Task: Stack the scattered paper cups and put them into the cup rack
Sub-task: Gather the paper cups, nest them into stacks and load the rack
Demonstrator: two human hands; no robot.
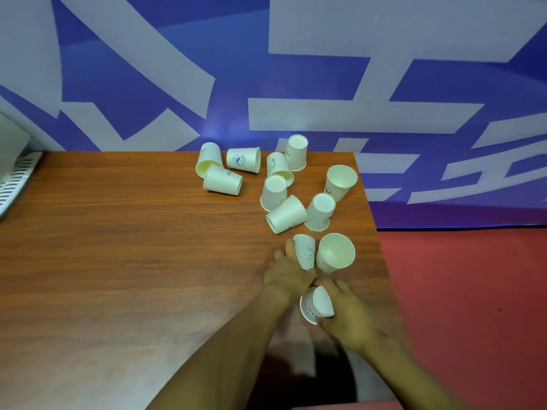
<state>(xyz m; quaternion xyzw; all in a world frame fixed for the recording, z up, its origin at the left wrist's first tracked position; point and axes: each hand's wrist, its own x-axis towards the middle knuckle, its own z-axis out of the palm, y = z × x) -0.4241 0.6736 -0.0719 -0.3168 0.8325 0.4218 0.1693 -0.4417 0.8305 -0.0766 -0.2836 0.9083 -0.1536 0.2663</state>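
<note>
The left hand point(288, 272) is wrapped around a tipped cup point(306, 251) near the table's right edge, fingers closed on its side. Just below it, the right hand point(344, 313) is clamped on another cup point(315, 303), which is tilted with its mouth facing down and left. An upright cup point(336, 253) stands touching the left hand's cup, at 3 o'clock from it.

The step in hand looks like nesting these two cups. To do it well, both should point the same way: turn one so its base meets the other's open mouth, line up the axes, then slide in lightly, as thin paper walls crush under a hard squeeze. The upright neighbour is close enough to get knocked over, so lifting clear first would help.

The remaining cups point(285, 214) lie scattered toward 12 o'clock on the wooden table point(118, 247), some on their sides, some inverted. A perforated metal piece point(17, 179) at 9 o'clock, at the frame's edge, may be the rack; I cannot tell.

Printing: "HE…" shows on one fallen cup point(222, 180), probably "HELLO"; "…LO" on the left hand's cup. A round blue logo point(238, 159) is too small to read.
</note>
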